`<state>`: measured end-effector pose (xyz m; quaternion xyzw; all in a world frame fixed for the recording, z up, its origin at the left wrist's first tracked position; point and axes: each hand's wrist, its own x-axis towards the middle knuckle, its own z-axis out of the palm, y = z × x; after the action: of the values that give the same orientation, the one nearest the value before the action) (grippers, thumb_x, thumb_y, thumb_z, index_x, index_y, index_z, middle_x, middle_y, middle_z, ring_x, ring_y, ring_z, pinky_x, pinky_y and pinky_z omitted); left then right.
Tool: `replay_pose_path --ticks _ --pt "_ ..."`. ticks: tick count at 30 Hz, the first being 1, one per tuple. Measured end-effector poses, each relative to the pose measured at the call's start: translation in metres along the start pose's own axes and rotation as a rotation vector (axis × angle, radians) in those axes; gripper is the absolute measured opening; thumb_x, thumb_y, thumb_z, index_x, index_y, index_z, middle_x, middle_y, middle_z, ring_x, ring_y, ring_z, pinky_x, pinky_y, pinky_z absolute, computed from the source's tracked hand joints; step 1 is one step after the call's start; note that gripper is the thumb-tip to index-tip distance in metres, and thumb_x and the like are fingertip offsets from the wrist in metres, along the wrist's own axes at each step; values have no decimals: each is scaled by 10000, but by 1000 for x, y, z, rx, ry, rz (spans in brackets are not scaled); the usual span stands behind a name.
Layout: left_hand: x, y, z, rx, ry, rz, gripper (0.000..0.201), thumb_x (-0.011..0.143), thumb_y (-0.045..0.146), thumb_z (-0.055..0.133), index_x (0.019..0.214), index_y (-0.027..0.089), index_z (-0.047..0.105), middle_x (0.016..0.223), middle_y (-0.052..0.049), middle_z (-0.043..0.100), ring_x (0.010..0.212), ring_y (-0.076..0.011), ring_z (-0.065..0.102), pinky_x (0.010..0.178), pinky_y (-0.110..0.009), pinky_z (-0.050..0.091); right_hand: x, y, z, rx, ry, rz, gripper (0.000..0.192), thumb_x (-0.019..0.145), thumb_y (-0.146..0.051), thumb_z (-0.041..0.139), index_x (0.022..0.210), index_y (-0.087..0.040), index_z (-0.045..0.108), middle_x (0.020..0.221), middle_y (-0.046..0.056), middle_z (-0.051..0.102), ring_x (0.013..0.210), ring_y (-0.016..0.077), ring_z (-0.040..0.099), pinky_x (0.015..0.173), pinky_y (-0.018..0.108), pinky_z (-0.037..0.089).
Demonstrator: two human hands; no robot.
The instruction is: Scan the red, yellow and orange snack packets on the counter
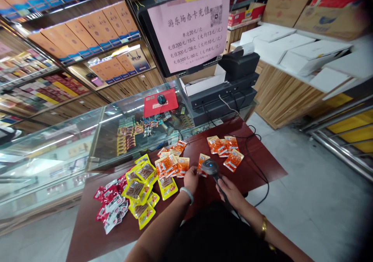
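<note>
My left hand pinches a small orange snack packet on the dark red table. My right hand grips a black barcode scanner, its head hovering just over that packet. A pile of orange packets lies left of my left hand, and several more orange packets lie to the right. Yellow packets and red-and-white packets are heaped at the table's left side.
A glass display counter runs behind the table, bearing a red mouse pad with a mouse. A cash register with a pink price sign stands at the back. The scanner's cable trails off the table's right edge. Shelves of boxes line the walls.
</note>
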<state>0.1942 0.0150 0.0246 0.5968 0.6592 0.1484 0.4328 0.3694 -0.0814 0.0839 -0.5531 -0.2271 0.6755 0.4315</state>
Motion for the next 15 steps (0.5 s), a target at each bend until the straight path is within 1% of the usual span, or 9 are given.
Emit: replay_pose_path --ticks 5,8,10,13,15 --pt "-3 4 7 -122 -14 58 108 827 217 592 897 181 665 843 -16 721 790 -145 653 744 -241 482 3 -9 -6 54 14 2 530 738 -730 611 822 -218 500 594 -83 459 397 50 385 386 193 285" --pt "-4 2 12 -253 -48 95 150 814 246 602 932 175 662 872 -27 726 805 -150 662 772 -256 502 5 -10 -11 72 25 -13 534 741 -738 601 798 -219 487 593 -80 461 393 56 397 383 199 290" --pt "-4 4 19 -341 -67 96 180 800 250 616 954 168 659 910 -45 731 826 -155 670 797 -268 512 4 -8 -14 81 42 -8 537 736 -739 606 790 -220 482 603 -76 473 398 59 407 386 204 297" --pt "-1 14 33 -404 -96 89 195 793 242 619 961 155 665 938 -67 736 851 -166 676 821 -287 523 1 -7 -20 80 74 4 542 728 -743 610 777 -220 475 615 -69 491 407 64 414 391 212 306" --pt "2 25 39 -400 -145 118 255 800 233 614 1038 159 669 986 -74 737 885 -174 679 845 -302 527 0 -9 -23 71 86 -7 538 736 -741 603 783 -218 482 621 -65 494 411 66 412 393 216 310"
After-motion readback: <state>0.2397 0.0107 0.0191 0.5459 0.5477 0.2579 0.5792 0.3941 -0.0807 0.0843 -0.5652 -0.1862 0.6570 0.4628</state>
